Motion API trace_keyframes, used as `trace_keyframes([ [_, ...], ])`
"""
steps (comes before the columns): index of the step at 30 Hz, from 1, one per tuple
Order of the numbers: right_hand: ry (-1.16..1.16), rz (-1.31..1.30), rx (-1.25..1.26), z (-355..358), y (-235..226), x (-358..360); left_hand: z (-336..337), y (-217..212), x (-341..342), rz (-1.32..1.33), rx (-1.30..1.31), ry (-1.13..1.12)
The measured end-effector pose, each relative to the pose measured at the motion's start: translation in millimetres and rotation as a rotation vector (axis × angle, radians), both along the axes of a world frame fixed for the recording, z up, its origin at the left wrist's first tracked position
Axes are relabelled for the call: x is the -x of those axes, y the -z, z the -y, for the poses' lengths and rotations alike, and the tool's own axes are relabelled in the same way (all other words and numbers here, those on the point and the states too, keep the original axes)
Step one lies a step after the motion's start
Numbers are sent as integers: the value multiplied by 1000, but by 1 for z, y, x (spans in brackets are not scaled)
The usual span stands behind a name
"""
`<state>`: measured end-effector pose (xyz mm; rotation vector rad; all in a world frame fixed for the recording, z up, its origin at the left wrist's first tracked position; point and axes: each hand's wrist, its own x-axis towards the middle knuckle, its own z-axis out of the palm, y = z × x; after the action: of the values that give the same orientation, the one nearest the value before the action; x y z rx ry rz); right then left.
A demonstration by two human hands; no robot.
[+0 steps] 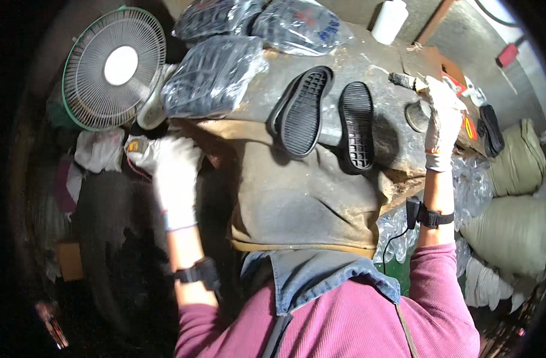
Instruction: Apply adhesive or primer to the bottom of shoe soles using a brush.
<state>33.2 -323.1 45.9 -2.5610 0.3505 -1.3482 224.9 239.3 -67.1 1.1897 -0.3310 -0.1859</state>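
Note:
My right hand (pixel 444 116), in a white glove, is closed around what looks like a short brush (pixel 402 80), its dark end pointing left. Just below it, a small round metal cup (pixel 417 116) stands on the worktop. My left hand (pixel 176 173), gloved in white too, is smeared by motion beside a whitish bag (pixel 144 154) at the left edge of the bench; its fingers cannot be made out. Between my hands, a ridged black shoe sole (pixel 302 113) leans on another dark sole. A further black sole (pixel 357 128) lies to their right, overlapping the brown cloth (pixel 308 197) on my lap.
Several plastic-wrapped bundles of black soles (pixel 210 76) lie at the back left, beside a green-rimmed fan (pixel 119 65). A white bottle (pixel 390 22) stands at the back right. Stuffed pale green sacks (pixel 511 232) and clear plastic bags (pixel 471 188) crowd the right side.

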Motion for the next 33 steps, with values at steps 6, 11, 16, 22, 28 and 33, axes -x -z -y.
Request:
trace_keyframes([
  [6, 236, -60, 270, 68, 4, 29, 263, -32, -15, 1091, -1012, 116],
  [11, 213, -301, -260, 80, 7, 35, 303, -41, -35, 1521, -1055, 263],
  [16, 249, -466, 8, 115, 40, 34, 312, -73, -38, 1626, -1166, 354],
  [22, 224, -469, 374, 139, 84, 24, 283, -118, -67, 1384, -982, 168],
  [28, 218, -109, -173, 145, 88, 43, 283, -139, -26, 332, -582, 238],
  [33, 124, 138, -323, 142, 83, 52, 265, -109, -23, -465, 199, 564],
])
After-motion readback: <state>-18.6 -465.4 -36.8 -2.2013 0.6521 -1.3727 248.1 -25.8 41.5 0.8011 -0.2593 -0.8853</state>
